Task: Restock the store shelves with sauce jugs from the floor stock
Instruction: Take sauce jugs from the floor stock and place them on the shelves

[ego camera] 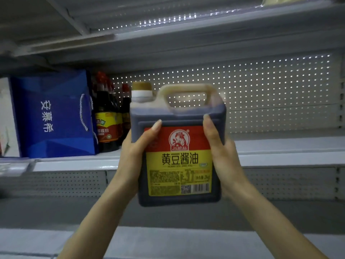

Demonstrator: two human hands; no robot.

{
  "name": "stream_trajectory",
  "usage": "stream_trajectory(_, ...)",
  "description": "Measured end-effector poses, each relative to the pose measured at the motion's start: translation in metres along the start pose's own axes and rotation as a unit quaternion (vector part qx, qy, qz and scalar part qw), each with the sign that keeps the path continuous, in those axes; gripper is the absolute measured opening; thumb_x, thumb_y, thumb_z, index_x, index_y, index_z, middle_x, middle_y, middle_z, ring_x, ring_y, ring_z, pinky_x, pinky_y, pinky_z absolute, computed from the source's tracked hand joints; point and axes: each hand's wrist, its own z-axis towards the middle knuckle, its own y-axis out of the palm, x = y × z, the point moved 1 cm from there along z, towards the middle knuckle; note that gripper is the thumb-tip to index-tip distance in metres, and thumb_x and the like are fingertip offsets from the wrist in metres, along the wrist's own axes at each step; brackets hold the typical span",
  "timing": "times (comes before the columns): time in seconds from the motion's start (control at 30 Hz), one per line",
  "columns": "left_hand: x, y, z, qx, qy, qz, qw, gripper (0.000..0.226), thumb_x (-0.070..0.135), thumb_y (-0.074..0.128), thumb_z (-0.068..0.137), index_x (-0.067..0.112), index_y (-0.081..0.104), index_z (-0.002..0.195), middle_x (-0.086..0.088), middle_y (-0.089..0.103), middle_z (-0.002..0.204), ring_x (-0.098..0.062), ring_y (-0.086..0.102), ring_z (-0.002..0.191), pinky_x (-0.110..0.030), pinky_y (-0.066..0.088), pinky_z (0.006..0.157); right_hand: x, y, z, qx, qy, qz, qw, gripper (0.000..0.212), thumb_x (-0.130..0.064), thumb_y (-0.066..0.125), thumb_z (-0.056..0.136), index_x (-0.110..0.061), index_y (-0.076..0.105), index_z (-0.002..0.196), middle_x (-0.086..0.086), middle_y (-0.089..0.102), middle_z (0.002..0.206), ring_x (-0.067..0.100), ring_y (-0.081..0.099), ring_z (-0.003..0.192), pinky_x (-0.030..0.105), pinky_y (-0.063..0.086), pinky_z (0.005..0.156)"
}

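Dark brown liquid fills the sauce jug (179,165), which is held upright in mid-air at the centre of the frame, in front of the store shelving and not resting on any shelf. It carries a red and yellow label with printed characters and a barcode, a moulded handle (186,88) across its top, and a white neck with a tan cap (141,90) at its upper left corner. The left hand (133,152) grips the jug's left side, thumb laid up across the front near the label's top corner, the other fingers out of sight behind the jug. The right hand (222,152) grips the opposite side in the same way, thumb pressed along the front right edge and its fingers hidden round the back. Both forearms rise from the bottom of the frame. Behind the jug runs the pale grey middle shelf (280,157), its board roughly level with the middle of the label. At the left of the frame, on that shelf, stands a blue gift bag (54,116) with white characters and rope handles, and just beside it to the right a cluster of dark sauce bottles (105,116) with red caps and yellow labels. A white perforated back panel (270,86) fills the space behind the shelf at right. An upper shelf (186,40) crosses the top of the frame, and a lower shelf (149,240) lies across the bottom.
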Motion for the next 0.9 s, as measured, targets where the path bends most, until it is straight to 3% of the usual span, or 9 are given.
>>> stream_trajectory(0.2, 0.028, -0.002, 0.048, -0.025, 0.041, 0.012, 0.999, 0.043, 0.046, 0.064, 0.078, 0.022, 0.06, 0.113, -0.003, 0.074, 0.098, -0.021, 0.072, 0.091, -0.031, 0.058, 0.073, -0.035, 0.016, 0.045, 0.003, -0.076, -0.003, 0.997, 0.069, -0.062, 0.056, 0.074, -0.01, 0.054, 0.119, 0.01, 0.072, 0.102, 0.023, 0.071, 0.09, 0.045, 0.057, 0.085)
stream_trajectory(0.4, 0.018, -0.007, 0.1, -0.024, 0.058, 0.029, 0.998, 0.064, 0.049, 0.061, 0.075, 0.016, 0.053, 0.129, -0.007, 0.071, 0.11, -0.023, 0.07, 0.098, -0.036, 0.057, 0.083, -0.019, 0.022, 0.101, 0.051, -0.116, -0.033, 0.991, 0.083, -0.08, 0.057, 0.063, -0.011, 0.059, 0.111, 0.007, 0.072, 0.096, 0.022, 0.071, 0.087, 0.048, 0.056, 0.084)
stream_trajectory(0.47, 0.003, -0.012, 0.116, -0.023, 0.046, 0.025, 0.998, 0.066, 0.049, 0.061, 0.075, 0.016, 0.052, 0.132, -0.007, 0.071, 0.111, -0.023, 0.07, 0.099, -0.036, 0.057, 0.083, -0.004, 0.023, 0.115, 0.055, -0.127, -0.045, 0.989, 0.086, -0.082, 0.056, 0.061, -0.011, 0.059, 0.11, 0.006, 0.072, 0.095, 0.02, 0.07, 0.084, 0.041, 0.058, 0.08)
stream_trajectory(0.57, -0.026, -0.02, 0.136, -0.007, 0.009, 0.012, 1.0, 0.07, 0.049, 0.064, 0.073, 0.015, 0.051, 0.132, -0.008, 0.07, 0.112, -0.025, 0.069, 0.099, -0.039, 0.057, 0.083, 0.022, 0.024, 0.131, 0.053, -0.119, -0.067, 0.989, 0.094, -0.087, 0.055, 0.055, -0.012, 0.057, 0.112, 0.002, 0.072, 0.094, 0.014, 0.07, 0.082, 0.027, 0.057, 0.07)
stream_trajectory(0.63, -0.047, -0.025, 0.147, 0.009, -0.009, 0.004, 1.0, 0.07, 0.049, 0.065, 0.072, 0.015, 0.052, 0.132, -0.008, 0.071, 0.109, -0.024, 0.07, 0.097, -0.035, 0.058, 0.075, 0.043, 0.025, 0.143, 0.049, -0.1, -0.076, 0.991, 0.087, -0.086, 0.055, 0.057, -0.018, 0.058, 0.11, 0.0, 0.072, 0.093, 0.011, 0.07, 0.081, 0.023, 0.055, 0.069)
stream_trajectory(0.73, -0.069, -0.028, 0.162, 0.031, -0.03, -0.003, 0.999, 0.07, 0.054, 0.069, 0.071, 0.015, 0.056, 0.128, -0.008, 0.073, 0.106, -0.025, 0.07, 0.095, -0.033, 0.057, 0.074, 0.066, 0.023, 0.159, 0.063, -0.061, -0.097, 0.991, 0.071, -0.081, 0.051, 0.068, -0.022, 0.061, 0.105, 0.001, 0.073, 0.091, 0.016, 0.07, 0.082, 0.031, 0.056, 0.074)
stream_trajectory(0.8, -0.077, -0.028, 0.172, 0.037, -0.038, -0.005, 0.999, 0.069, 0.056, 0.071, 0.071, 0.015, 0.058, 0.125, -0.008, 0.073, 0.104, -0.026, 0.071, 0.095, -0.035, 0.056, 0.077, 0.074, 0.022, 0.17, 0.071, -0.038, -0.112, 0.99, 0.074, -0.086, 0.048, 0.068, -0.021, 0.062, 0.102, 0.003, 0.072, 0.091, 0.021, 0.069, 0.083, 0.036, 0.055, 0.078)
stream_trajectory(0.9, -0.085, -0.027, 0.178, 0.077, -0.033, 0.02, 0.996, 0.073, 0.06, 0.068, 0.061, 0.013, 0.062, 0.117, -0.007, 0.074, 0.097, -0.023, 0.072, 0.087, -0.036, 0.057, 0.079, 0.08, 0.021, 0.18, 0.083, -0.009, -0.132, 0.988, 0.08, -0.091, 0.043, 0.061, -0.023, 0.061, 0.097, 0.002, 0.072, 0.09, 0.017, 0.069, 0.082, 0.032, 0.052, 0.078)
